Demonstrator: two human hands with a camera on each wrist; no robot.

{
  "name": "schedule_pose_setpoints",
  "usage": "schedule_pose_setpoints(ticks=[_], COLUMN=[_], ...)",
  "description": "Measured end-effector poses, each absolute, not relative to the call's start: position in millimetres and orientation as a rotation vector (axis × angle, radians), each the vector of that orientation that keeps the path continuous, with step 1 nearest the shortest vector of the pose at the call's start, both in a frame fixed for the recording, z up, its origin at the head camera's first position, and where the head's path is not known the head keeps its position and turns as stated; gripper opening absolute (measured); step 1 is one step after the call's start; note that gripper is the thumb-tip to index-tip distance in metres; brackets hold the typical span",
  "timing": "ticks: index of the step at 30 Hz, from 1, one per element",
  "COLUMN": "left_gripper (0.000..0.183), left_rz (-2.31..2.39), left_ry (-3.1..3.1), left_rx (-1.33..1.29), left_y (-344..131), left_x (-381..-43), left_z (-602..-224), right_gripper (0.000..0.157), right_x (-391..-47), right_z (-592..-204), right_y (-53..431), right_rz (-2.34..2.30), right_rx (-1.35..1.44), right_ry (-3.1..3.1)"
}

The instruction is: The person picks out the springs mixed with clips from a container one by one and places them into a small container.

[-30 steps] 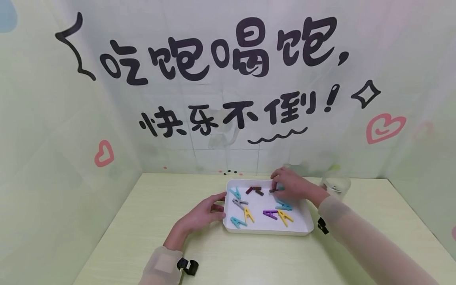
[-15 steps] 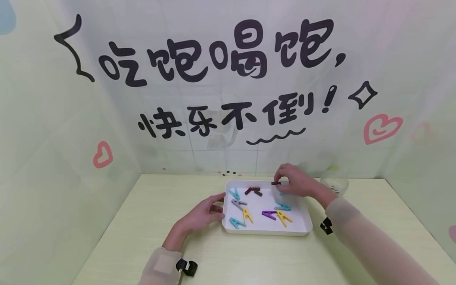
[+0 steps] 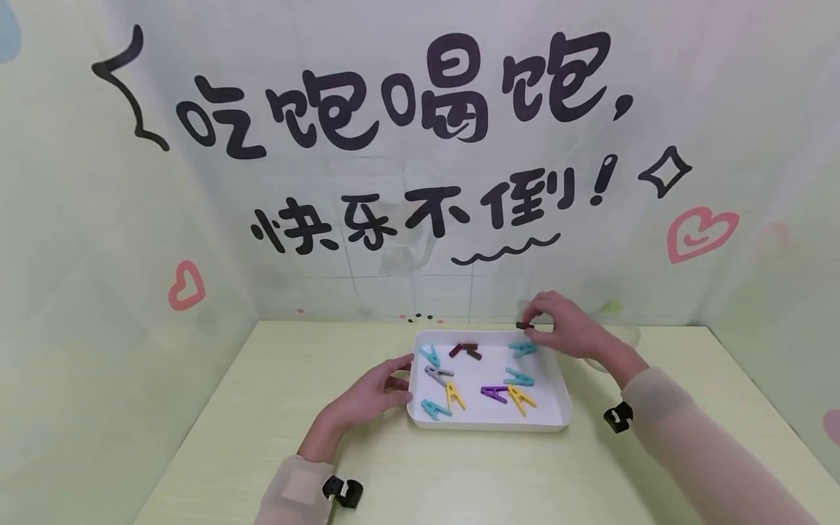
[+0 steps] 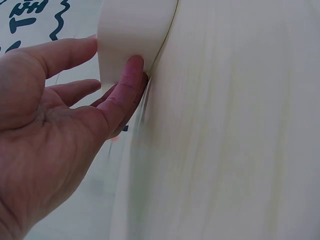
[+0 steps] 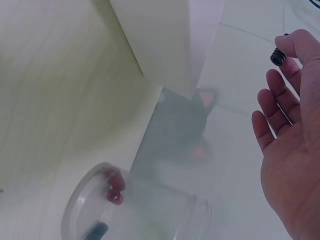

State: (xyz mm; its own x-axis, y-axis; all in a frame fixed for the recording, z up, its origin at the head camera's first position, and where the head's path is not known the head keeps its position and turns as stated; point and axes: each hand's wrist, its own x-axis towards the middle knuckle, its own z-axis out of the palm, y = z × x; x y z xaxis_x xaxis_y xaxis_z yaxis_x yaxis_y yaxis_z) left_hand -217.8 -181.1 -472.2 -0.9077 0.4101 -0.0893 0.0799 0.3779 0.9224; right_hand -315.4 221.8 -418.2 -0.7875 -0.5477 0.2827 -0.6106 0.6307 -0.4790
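Observation:
My right hand (image 3: pixel 567 328) pinches a small dark spring (image 5: pixel 278 57) between thumb and index finger, above the tray's back right corner. The other fingers spread loosely in the right wrist view. My left hand (image 3: pixel 370 390) touches the left wall of the white tray (image 3: pixel 488 427), its fingertips against the outer side in the left wrist view. Near the tray's back lie a dark red spring (image 3: pixel 456 350) and brown springs (image 3: pixel 474 355). Several clothes pegs lie at both sides of the tray, among them a purple peg (image 3: pixel 494 394), a grey peg (image 3: pixel 438 374) and a yellow peg (image 3: pixel 521 399).
A clear jar (image 5: pixel 165 210) stands right of the tray, partly behind my right forearm in the head view. Red pieces (image 5: pixel 115 185) and a dark piece (image 5: pixel 96 231) show inside it. A printed curtain (image 3: pixel 367 292) hangs behind the table's back edge.
My right hand has lifted the spring out of the tray and moved right and back, over the rim. A teal peg beneath it now shows fully. My left hand stays at the tray.

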Motion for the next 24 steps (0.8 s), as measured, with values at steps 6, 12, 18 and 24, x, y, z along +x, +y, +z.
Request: schedule_pose_setpoints(ticks=[6, 12, 18, 24], left_gripper=[0.069, 0.07, 0.07, 0.071], left_rz=[1.538, 1.533, 1.525, 1.527], left_ry=[2.344, 2.356, 2.37, 2.365], left_rx=[0.443, 0.429, 0.413, 0.415], left_y=[-180, -180, -180, -180], left_x=[-218, -218, -219, -220], left_z=[-472, -473, -473, -474], right_gripper=[0.014, 0.014, 0.013, 0.012], right_x=[-310, -306, -301, -295], right_z=[-412, -407, -405, -406], right_y=[239, 255, 271, 289], right_rz=[0.909, 0.921, 0.918, 0.892], right_rx=[0.903, 0.851, 0.809, 0.762], right_ry=[-2.712, -2.68, -2.643, -2.616])
